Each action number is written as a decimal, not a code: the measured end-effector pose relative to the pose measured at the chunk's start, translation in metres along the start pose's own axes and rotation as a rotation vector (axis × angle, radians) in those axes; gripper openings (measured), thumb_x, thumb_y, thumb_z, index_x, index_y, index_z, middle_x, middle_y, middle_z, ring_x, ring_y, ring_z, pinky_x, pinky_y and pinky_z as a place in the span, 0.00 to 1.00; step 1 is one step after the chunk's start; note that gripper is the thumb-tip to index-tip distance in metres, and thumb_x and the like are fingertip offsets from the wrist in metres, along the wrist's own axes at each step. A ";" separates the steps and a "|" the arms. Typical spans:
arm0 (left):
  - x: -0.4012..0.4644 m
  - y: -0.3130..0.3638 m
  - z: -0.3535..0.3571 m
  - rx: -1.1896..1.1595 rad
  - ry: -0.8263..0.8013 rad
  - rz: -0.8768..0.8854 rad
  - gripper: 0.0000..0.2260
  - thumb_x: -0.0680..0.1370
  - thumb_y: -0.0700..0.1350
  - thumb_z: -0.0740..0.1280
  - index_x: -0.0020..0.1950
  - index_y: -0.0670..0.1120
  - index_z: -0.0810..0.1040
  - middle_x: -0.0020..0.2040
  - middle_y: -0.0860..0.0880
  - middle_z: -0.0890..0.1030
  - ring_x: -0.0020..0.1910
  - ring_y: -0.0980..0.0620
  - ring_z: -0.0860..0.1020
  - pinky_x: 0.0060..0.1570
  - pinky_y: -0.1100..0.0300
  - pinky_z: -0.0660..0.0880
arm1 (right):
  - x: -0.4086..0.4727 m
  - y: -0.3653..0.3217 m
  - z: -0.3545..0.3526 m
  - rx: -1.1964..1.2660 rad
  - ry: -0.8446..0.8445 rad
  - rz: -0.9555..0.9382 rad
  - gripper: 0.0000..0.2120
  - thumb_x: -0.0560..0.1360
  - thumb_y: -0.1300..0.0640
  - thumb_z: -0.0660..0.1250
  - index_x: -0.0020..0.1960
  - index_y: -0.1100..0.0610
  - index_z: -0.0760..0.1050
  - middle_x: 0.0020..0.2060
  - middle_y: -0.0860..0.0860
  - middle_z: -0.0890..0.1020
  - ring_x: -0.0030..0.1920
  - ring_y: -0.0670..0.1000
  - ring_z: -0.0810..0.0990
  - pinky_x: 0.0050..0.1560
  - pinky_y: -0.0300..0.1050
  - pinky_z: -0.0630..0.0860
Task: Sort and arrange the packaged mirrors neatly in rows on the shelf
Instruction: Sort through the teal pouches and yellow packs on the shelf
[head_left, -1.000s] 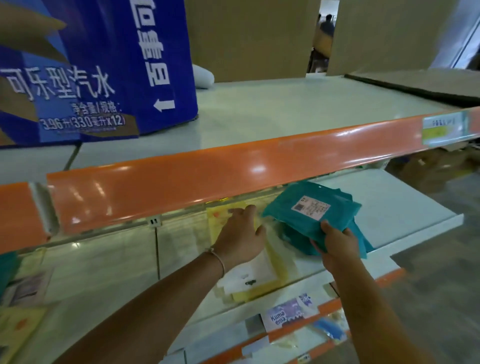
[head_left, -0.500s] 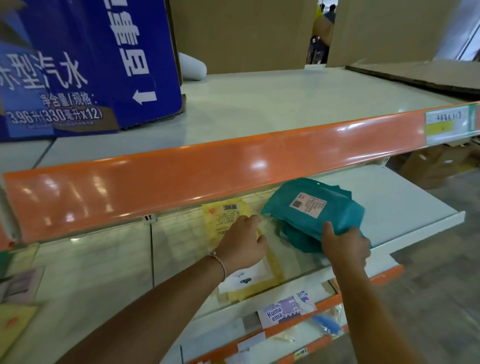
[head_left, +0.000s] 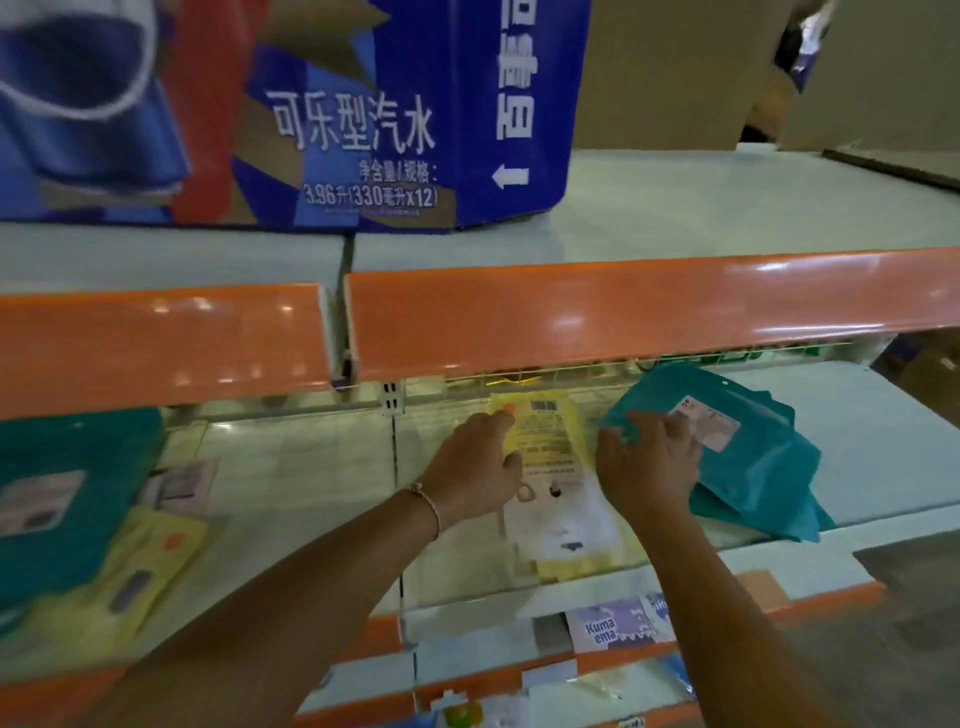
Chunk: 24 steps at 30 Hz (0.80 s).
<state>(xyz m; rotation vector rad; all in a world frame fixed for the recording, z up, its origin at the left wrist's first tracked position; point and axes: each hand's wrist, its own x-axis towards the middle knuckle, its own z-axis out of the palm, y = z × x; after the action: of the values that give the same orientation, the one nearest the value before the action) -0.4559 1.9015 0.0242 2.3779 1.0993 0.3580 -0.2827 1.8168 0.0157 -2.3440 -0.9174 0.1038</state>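
A stack of yellow packaged mirrors lies on the white middle shelf, a barcode on its top packet. My left hand rests on the stack's left edge, fingers loosely bent, one fingertip at its upper corner. To the right lies a pile of teal packaged mirrors, its white label facing up. My right hand lies on top of the teal pile's left part with fingers spread over it. More teal packets and yellow packets lie at the far left of the same shelf.
An orange shelf edge overhangs the packets just above my hands. A blue cola carton stands on the top shelf, with brown cardboard behind. A wire divider splits the middle shelf. Lower shelves carry labels and small goods.
My right hand has set the teal pile down flat and now lies on top of it. My left hand slid up the yellow stack. The camera has swung left.
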 end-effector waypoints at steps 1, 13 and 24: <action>-0.005 -0.012 -0.010 0.014 0.026 -0.014 0.23 0.81 0.50 0.60 0.75 0.45 0.63 0.68 0.43 0.71 0.66 0.44 0.70 0.63 0.54 0.70 | -0.006 -0.013 0.007 -0.002 -0.031 -0.047 0.21 0.78 0.45 0.61 0.68 0.54 0.71 0.69 0.57 0.68 0.68 0.60 0.64 0.69 0.57 0.63; -0.130 -0.185 -0.095 0.142 0.234 -0.385 0.18 0.80 0.48 0.59 0.69 0.45 0.70 0.61 0.45 0.75 0.60 0.47 0.74 0.57 0.55 0.73 | -0.112 -0.152 0.096 0.125 -0.294 -0.327 0.18 0.75 0.51 0.68 0.62 0.56 0.77 0.61 0.58 0.76 0.64 0.58 0.72 0.67 0.51 0.66; -0.236 -0.305 -0.114 0.309 0.478 -0.283 0.17 0.78 0.49 0.56 0.56 0.42 0.79 0.55 0.43 0.78 0.54 0.43 0.77 0.53 0.49 0.77 | -0.216 -0.234 0.167 0.206 -0.538 -0.373 0.18 0.76 0.50 0.68 0.64 0.53 0.74 0.62 0.52 0.75 0.63 0.51 0.75 0.62 0.45 0.72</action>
<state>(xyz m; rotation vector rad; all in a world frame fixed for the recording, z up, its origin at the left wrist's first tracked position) -0.8501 1.9259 -0.0499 2.4073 1.7987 0.7234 -0.6311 1.8990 -0.0173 -1.9426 -1.5053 0.6645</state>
